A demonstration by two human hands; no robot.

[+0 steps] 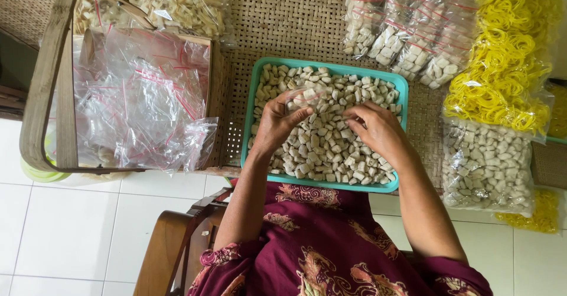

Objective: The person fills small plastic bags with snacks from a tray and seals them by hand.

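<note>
Where the woven mat [295,18] covers the table, a wooden basket [47,89] of empty clear bags [142,95] sits at the far left; a bag of yellow rubber bands [508,54] lies at the right, above a filled bag of pale pieces [487,166]; between them a teal tray [250,113] holds loose pale cracker pieces [331,148]; the left hand [274,125] grips a small clear bag [304,98], partly filled, over the tray's upper left; the right hand [378,131] rests palm down on the pieces, fingers curled among them, though whether it pinches any I cannot tell.
</note>
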